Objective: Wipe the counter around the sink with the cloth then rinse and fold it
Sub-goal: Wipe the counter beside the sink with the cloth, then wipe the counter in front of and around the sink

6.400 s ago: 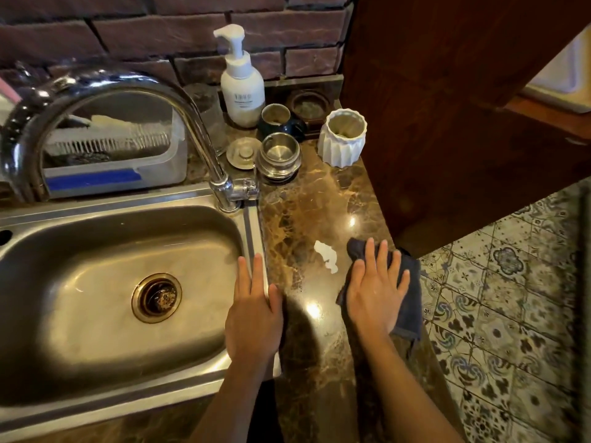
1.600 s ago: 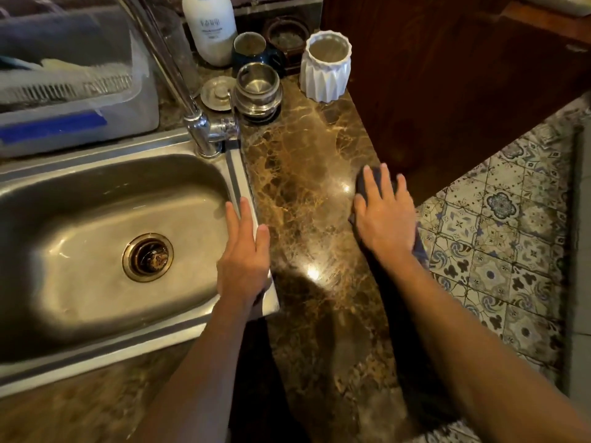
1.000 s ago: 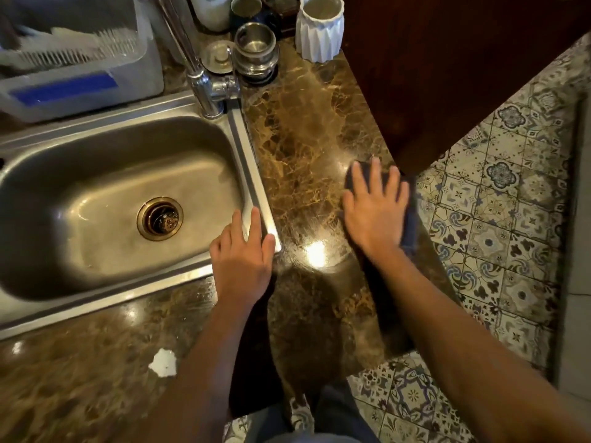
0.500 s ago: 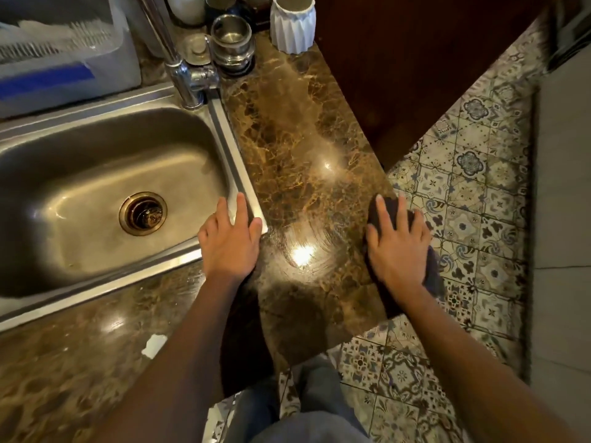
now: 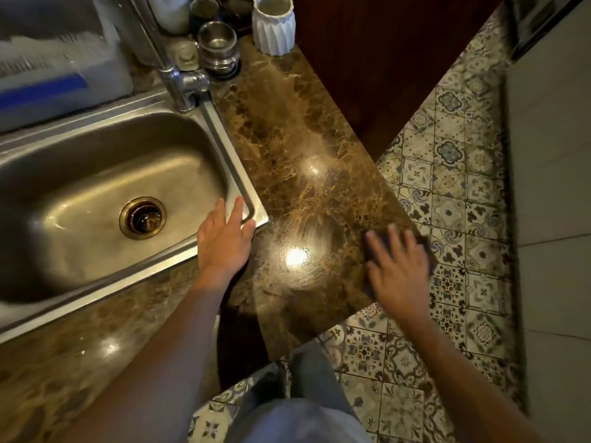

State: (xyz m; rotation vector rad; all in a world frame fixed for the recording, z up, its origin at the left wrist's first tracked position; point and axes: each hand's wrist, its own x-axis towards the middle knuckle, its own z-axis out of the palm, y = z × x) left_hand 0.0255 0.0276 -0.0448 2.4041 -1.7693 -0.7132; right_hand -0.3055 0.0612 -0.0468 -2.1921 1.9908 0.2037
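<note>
Dark cloth (image 5: 423,246) lies under my right hand (image 5: 398,270), fingers spread flat on the brown marble counter (image 5: 303,148). My left hand (image 5: 224,241) rests flat on the steel sink's rim (image 5: 252,206).

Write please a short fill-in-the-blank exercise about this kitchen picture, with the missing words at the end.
1. The right hand presses a dark ____ flat on the counter.
2. The left hand rests on the corner of the steel ____.
3. The white ribbed vase stands to the ____ of the faucet.
4. The floor beside the counter is covered with patterned ____.

Missing words: cloth; sink; right; tiles
</note>
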